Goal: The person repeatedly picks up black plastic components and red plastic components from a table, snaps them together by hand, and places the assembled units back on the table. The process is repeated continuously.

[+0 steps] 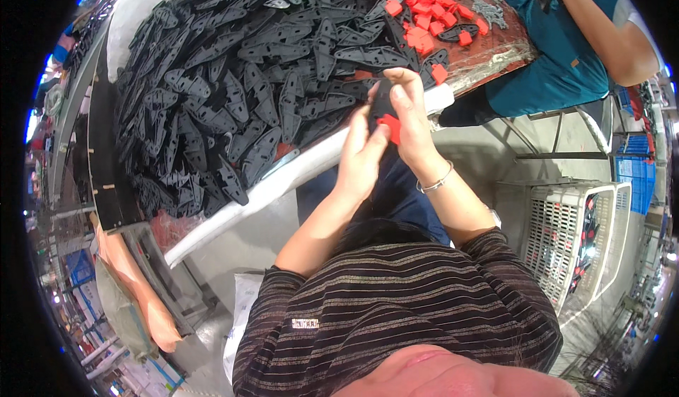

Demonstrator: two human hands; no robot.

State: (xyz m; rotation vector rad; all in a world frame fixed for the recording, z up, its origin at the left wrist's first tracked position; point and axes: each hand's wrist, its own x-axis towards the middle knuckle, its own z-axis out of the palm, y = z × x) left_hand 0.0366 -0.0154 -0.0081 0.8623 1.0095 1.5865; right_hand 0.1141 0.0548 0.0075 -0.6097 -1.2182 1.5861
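My left hand (359, 158) and my right hand (416, 130) are close together at the near edge of the table. Between them is a dark, flat plastic part (382, 102), partly covered by my fingers. A small red plastic piece (391, 130) sits against its lower end, with my left thumb on it. Both hands are closed around these pieces, the right fingers pointing away from me. Just beyond lies a large heap of dark, leaf-shaped plastic parts with holes (283, 50). Loose red pieces (431, 15) are piled at the heap's right.
Small metal parts (489, 12) lie on the table beside the red pieces. White padding (262, 190) covers the table's near edge. Another person in teal trousers (566, 65) sits at the far right. A white plastic crate (559, 234) holding dark and red parts stands right of me.
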